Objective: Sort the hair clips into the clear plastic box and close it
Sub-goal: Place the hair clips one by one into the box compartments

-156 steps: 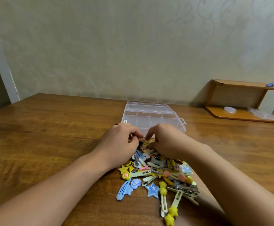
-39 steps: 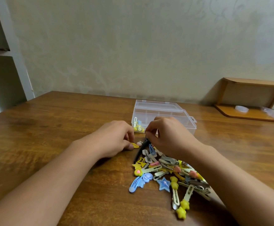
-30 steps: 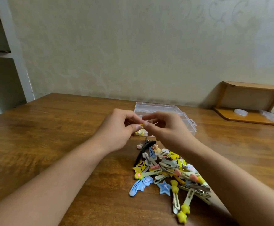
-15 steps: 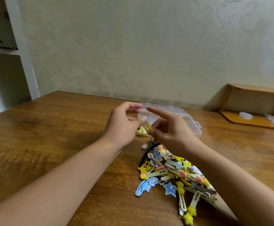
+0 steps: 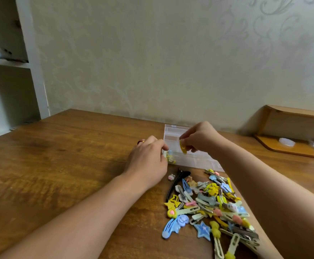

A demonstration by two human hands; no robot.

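A clear plastic box (image 5: 173,132) with compartments lies open on the wooden table, a few yellow clips (image 5: 170,157) in its near-left compartment. My right hand (image 5: 201,136) hovers over the box and pinches a small yellow hair clip (image 5: 183,146) that hangs down. My left hand (image 5: 147,157) rests against the box's near-left corner, fingers curled; whether it holds anything is hidden. A pile of colourful hair clips (image 5: 208,206) lies on the table in front of the box, with a long black clip (image 5: 176,181) at its left edge.
A wooden shelf unit (image 5: 290,131) stands at the back right with small clear items on it. A white shelf (image 5: 7,60) is at the left. The patterned wall runs close behind the table (image 5: 59,165).
My right hand has carried the yellow clip from between both hands up and over the box. My left hand has dropped to the box's near-left corner.
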